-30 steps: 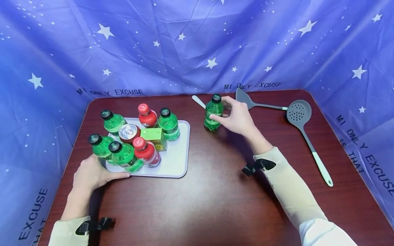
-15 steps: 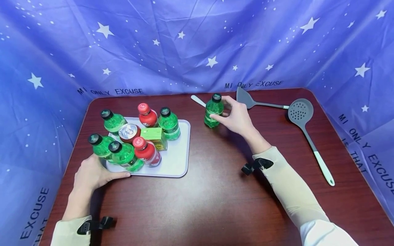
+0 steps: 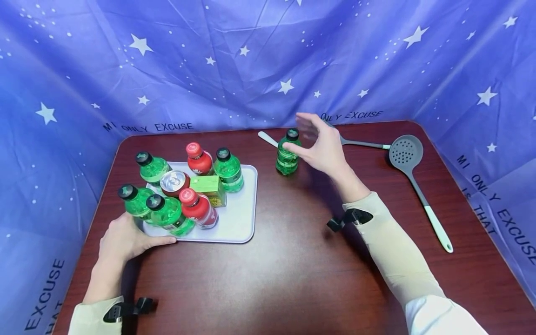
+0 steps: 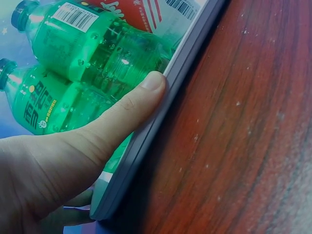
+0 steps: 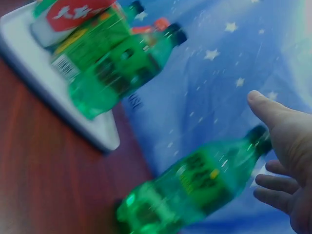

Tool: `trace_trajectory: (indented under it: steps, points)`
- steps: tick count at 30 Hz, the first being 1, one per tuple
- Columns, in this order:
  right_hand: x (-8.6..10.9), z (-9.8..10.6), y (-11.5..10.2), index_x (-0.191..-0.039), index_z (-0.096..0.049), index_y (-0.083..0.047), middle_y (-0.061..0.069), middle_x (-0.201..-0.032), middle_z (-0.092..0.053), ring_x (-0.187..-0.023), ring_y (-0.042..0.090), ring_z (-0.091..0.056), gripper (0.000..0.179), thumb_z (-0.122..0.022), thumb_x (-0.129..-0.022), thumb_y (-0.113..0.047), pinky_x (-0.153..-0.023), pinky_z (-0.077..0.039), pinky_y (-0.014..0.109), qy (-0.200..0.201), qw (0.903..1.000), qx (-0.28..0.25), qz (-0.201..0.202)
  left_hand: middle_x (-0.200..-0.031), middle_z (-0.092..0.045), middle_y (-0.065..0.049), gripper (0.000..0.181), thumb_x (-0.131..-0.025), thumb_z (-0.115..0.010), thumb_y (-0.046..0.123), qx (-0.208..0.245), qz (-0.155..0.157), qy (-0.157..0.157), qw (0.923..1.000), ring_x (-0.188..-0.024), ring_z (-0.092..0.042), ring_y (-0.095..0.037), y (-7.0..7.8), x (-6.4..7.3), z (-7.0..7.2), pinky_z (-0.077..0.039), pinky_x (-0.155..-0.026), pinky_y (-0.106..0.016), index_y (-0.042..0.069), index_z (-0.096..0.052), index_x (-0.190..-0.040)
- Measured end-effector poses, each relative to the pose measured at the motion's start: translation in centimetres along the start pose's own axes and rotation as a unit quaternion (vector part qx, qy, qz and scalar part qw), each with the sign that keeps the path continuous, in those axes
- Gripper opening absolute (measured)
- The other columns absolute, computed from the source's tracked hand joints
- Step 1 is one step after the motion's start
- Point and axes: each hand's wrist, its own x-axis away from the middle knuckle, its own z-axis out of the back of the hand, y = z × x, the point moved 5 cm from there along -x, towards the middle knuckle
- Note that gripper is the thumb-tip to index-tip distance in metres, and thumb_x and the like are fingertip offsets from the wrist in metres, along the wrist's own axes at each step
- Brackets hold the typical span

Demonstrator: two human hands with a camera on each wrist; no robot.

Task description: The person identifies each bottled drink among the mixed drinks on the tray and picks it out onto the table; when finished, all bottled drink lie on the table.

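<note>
My left hand grips the near left corner of a white tray. In the left wrist view its thumb lies along the rim, close to two green soda bottles; the other fingers are partly hidden behind the corner. A single green soda bottle stands upright on the table, right of the tray. Beside its upper part is my right hand, thumb and fingers spread with nothing between them; the right wrist view shows that hand near the black cap.
Crowded on the tray are several green bottles, two red-capped bottles, a soda can and a green drink carton. A white handle, a grey spatula and a slotted skimmer lie farther back and right. Starry cloth hangs behind.
My right hand has let go of the lone green bottle; its fingers have spread and lifted up and slightly away. The bottle stays standing there. My left hand keeps its place at the tray.
</note>
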Motion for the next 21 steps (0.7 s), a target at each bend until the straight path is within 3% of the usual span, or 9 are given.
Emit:
trace_trajectory:
  steps: [5, 8, 14, 21]
  points:
    - [-1.8, 0.6, -3.0, -0.14, -0.067, -0.011, 0.006, -0.134, -0.076, -0.128, 0.016, -0.071, 0.07, -0.097, -0.08, -0.025, -0.112, -0.053, 0.029, 0.028, 0.9987, -0.02, 0.038, -0.127, -0.066, -0.036, 0.128, -0.052, -0.093, 0.08, -0.004, 0.001, -0.001, 1.0, -0.108, -0.065, -0.057, 0.0, 0.0, -0.1, -0.055, -0.073, -0.069, 0.002, -0.05, -0.145]
    - [-2.4, 0.3, -4.8, -0.138, -0.068, -0.008, 0.006, -0.135, -0.075, -0.129, 0.018, -0.07, 0.067, -0.097, -0.079, -0.02, -0.114, -0.051, 0.026, 0.024, 0.996, -0.065, 0.057, -0.127, -0.066, -0.036, 0.129, -0.051, -0.092, 0.082, -0.004, 0.005, -0.002, 1.0, -0.108, -0.065, -0.057, -0.1, 0.0, -0.1, -0.055, -0.072, -0.068, 0.002, -0.051, -0.144]
    - [-2.7, -2.0, -7.7, -0.141, -0.066, -0.011, 0.006, -0.137, -0.074, -0.131, 0.019, -0.069, 0.066, -0.094, -0.083, -0.022, -0.114, -0.05, 0.025, -0.025, 0.9895, -0.101, 0.1, -0.127, -0.066, -0.036, 0.128, -0.052, -0.092, 0.082, -0.006, 0.005, -0.001, 1.0, -0.107, -0.064, -0.057, -0.1, 0.0, 0.0, -0.055, -0.07, -0.068, 0.002, -0.051, -0.143]
    - [-2.4, -5.0, -9.4, -0.142, -0.066, -0.012, 0.005, -0.14, -0.073, -0.132, 0.015, -0.068, 0.066, -0.093, -0.084, -0.025, -0.112, -0.053, 0.027, -0.07, 0.986, -0.122, 0.09, -0.127, -0.067, -0.034, 0.127, -0.052, -0.092, 0.081, -0.005, 0.005, 0.004, 1.0, -0.109, -0.065, -0.055, 0.0, 0.1, 0.1, -0.055, -0.072, -0.068, 0.003, -0.052, -0.143]
